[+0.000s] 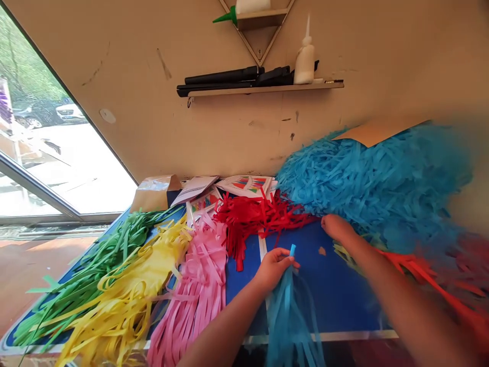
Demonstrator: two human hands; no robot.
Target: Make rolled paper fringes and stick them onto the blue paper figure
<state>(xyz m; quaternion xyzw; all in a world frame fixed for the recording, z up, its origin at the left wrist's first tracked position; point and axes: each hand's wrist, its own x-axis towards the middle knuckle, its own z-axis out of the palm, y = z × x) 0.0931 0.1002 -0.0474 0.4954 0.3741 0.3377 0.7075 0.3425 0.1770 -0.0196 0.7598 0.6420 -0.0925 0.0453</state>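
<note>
- Window [57, 153]: far left, with a slanted frame; parked cars show outside.
- Green strips [87, 260]: paper strips at the left end of the counter [336, 295], which has a blue top and a pale edge.
- Yellow strips [126, 290]: overlap the green strips on their right side and hang over the near edge.
- Pink strips [194, 285]: lie just beside the yellow strips and also hang over the near edge.
- Envelope [155, 193]: brown, at the back of the counter, behind the green and yellow strips.
- Printed sheets [244, 186]: stacked loosely at the back, between the envelope and the blue heap.
- Red strips [260, 219]: lie in front of the sheets, touching the pink strips and the blue heap.
- Shelf [263, 89]: on the wall above the counter; carries black tubes [225, 76] and a white glue bottle [304, 58].
- Left hand [273, 270]: fingers [284, 260] closed around the top of a blue bundle [288, 316]. The bundle's strips hang down past the near edge of the counter, and their top ends protrude above the fingers.
- Right hand [338, 229]: motion-blurred, fingers curled, at the lower edge of the blue heap. Cannot tell whether they grip anything.
- Blue heap [374, 183]: a large mass of strips on the right of the counter.
- Orange strips [428, 275]: blurred, below the right forearm.
</note>
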